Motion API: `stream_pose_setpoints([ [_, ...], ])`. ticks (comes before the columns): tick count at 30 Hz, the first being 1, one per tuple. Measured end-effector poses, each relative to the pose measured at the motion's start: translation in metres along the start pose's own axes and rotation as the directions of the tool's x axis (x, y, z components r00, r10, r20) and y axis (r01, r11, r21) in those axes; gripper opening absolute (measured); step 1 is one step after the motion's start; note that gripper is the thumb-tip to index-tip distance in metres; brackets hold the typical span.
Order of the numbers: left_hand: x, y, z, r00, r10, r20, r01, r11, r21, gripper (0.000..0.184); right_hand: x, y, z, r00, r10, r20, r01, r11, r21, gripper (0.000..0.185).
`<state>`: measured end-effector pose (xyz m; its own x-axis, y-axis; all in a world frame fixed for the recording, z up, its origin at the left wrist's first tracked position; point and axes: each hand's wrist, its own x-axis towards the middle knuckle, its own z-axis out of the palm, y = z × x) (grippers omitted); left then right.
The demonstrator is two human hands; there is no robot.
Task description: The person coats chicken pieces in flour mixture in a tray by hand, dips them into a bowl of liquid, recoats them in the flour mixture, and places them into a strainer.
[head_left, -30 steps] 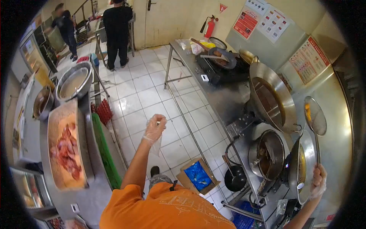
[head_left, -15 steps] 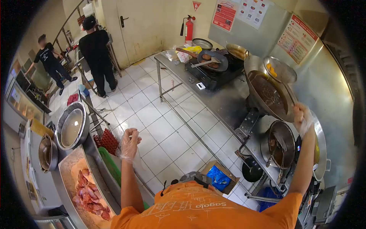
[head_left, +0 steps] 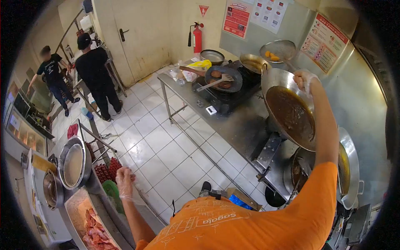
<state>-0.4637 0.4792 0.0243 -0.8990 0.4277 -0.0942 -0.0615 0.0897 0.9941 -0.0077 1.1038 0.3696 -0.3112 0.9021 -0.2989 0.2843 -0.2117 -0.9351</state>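
Note:
My right hand (head_left: 306, 79), in a clear plastic glove, is closed round the handle of a wire-mesh strainer (head_left: 283, 46). Several yellow-orange pieces (head_left: 272, 56) lie in the strainer's bowl. It is raised beyond the large wok (head_left: 270, 81) of dark brown liquid, close to a smaller wok (head_left: 253, 57) at the back. My left hand (head_left: 125, 179), also gloved, hangs in the air with loosely bent fingers and nothing visible in them. Below and left of it is a tray (head_left: 71, 205) with raw chicken pieces (head_left: 96, 233) and orange-coloured powder.
A pan (head_left: 234, 81) with brown patties and a slotted turner (head_left: 214, 83) sits on the stove. Another large pan (head_left: 354, 166) stands at right. At left are a basin (head_left: 63, 164) of cloudy liquid and a pot (head_left: 58, 191). Two people (head_left: 92, 66) (head_left: 52, 71) stand farther back.
My right hand has carried the strainer away from me, from above the large wok toward the back wall. My left hand has moved left and lower, and the view has shifted.

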Motion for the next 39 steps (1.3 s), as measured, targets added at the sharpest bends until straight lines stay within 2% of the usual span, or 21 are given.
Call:
stream_pose_setpoints([
  [2, 0.014, -0.004, -0.004, 1.0, 0.021, 0.002, -0.021, 0.997, -0.075, 0.022, 0.031, -0.005, 0.0, 0.999, 0.052, -0.011, -0.053, 0.992, -0.111, 0.031],
  [5, 0.016, 0.017, 0.003, 0.983, 0.054, -0.174, -0.058, 0.998, -0.016, 0.023, 0.072, -0.012, -0.003, 0.993, 0.115, -0.023, -0.117, 0.957, -0.265, 0.03],
  [8, 0.022, 0.017, -0.005, 0.963, 0.083, -0.256, -0.086, 0.996, -0.002, 0.031, 0.097, -0.018, -0.006, 0.984, 0.174, -0.041, -0.175, 0.896, -0.409, 0.03],
  [11, 0.031, 0.007, -0.008, 0.962, 0.037, -0.271, -0.059, 0.996, -0.071, 0.028, 0.1, -0.024, 0.008, 0.979, 0.123, -0.165, -0.198, 0.784, -0.588, 0.031],
  [14, 0.054, 0.01, 0.008, 0.965, -0.002, -0.263, -0.025, 0.995, -0.102, 0.027, 0.122, -0.019, 0.004, 0.966, 0.118, -0.229, -0.233, 0.778, -0.583, 0.031],
  [16, 0.078, 0.01, 0.015, 0.978, -0.038, -0.205, 0.024, 0.997, -0.073, 0.027, 0.115, -0.024, 0.011, 0.986, 0.006, -0.166, -0.144, 0.53, -0.836, 0.03],
  [17, 0.092, 0.012, 0.022, 0.985, 0.002, -0.172, -0.013, 0.998, -0.063, 0.028, 0.111, -0.028, 0.018, 0.992, -0.044, -0.118, -0.093, 0.373, -0.923, 0.031],
  [21, 0.166, 0.032, 0.052, 0.983, 0.047, -0.176, -0.055, 0.998, -0.042, 0.034, 0.151, -0.008, -0.029, 0.97, -0.228, -0.086, -0.03, 0.238, -0.971, 0.03],
  [23, 0.217, 0.045, 0.065, 0.992, 0.1, -0.073, -0.104, 0.993, -0.051, 0.033, 0.17, 0.004, -0.051, 0.946, -0.317, -0.063, -0.01, 0.167, -0.986, 0.031],
  [25, 0.27, 0.075, 0.09, 0.991, 0.132, -0.005, -0.132, 0.991, -0.003, 0.031, 0.167, 0.002, -0.032, 0.911, -0.411, 0.025, 0.041, 0.03, -0.999, 0.03],
  [27, 0.331, 0.104, 0.113, 0.953, 0.263, 0.151, -0.271, 0.962, 0.037, 0.031, 0.152, 0.003, -0.024, 0.858, -0.486, 0.167, 0.085, -0.186, -0.979, 0.028],
  [28, 0.357, 0.118, 0.127, 0.92, 0.318, 0.23, -0.336, 0.941, 0.043, 0.031, 0.148, 0.007, -0.027, 0.818, -0.526, 0.233, 0.08, -0.296, -0.952, 0.027],
  [29, 0.381, 0.135, 0.142, 0.888, 0.346, 0.304, -0.381, 0.922, 0.062, 0.03, 0.158, 0.026, -0.063, 0.76, -0.575, 0.302, 0.051, -0.41, -0.911, 0.027],
  [31, 0.427, 0.18, 0.182, 0.803, 0.414, 0.429, -0.489, 0.869, 0.077, 0.029, 0.153, 0.017, -0.067, 0.801, -0.563, 0.203, -0.009, -0.351, -0.936, 0.027],
  [32, 0.445, 0.204, 0.206, 0.749, 0.451, 0.485, -0.546, 0.835, 0.066, 0.028, 0.127, 0.001, -0.045, 0.883, -0.467, 0.033, -0.055, -0.173, -0.983, 0.027],
  [34, 0.471, 0.245, 0.255, 0.664, 0.485, 0.57, -0.612, 0.79, 0.041, 0.025, 0.069, -0.02, 0.021, 0.9, -0.375, -0.221, -0.181, 0.139, -0.974, 0.031],
  [35, 0.482, 0.26, 0.283, 0.635, 0.491, 0.597, -0.626, 0.779, 0.025, 0.024, 0.048, -0.029, 0.05, 0.858, -0.326, -0.397, -0.283, 0.345, -0.895, 0.031],
  [36, 0.497, 0.272, 0.311, 0.486, 0.602, 0.633, -0.762, 0.647, -0.031, 0.026, 0.028, -0.037, 0.079, 0.785, -0.265, -0.559, -0.364, 0.533, -0.764, 0.034],
  [37, 0.51, 0.282, 0.341, 0.32, 0.686, 0.654, -0.864, 0.494, -0.095, 0.028, 0.019, -0.04, 0.094, 0.685, -0.065, -0.726, -0.469, 0.724, -0.506, 0.041],
  [38, 0.515, 0.295, 0.37, 0.327, 0.606, 0.725, -0.827, 0.555, -0.091, 0.029, 0.015, -0.005, 0.043, 0.802, -0.331, -0.498, -0.338, 0.437, -0.834, 0.039],
  [39, 0.518, 0.306, 0.398, 0.336, 0.521, 0.784, -0.783, 0.617, -0.075, 0.03, 0.009, 0.009, 0.02, 0.86, -0.4, -0.317, -0.268, 0.176, -0.947, 0.038],
])
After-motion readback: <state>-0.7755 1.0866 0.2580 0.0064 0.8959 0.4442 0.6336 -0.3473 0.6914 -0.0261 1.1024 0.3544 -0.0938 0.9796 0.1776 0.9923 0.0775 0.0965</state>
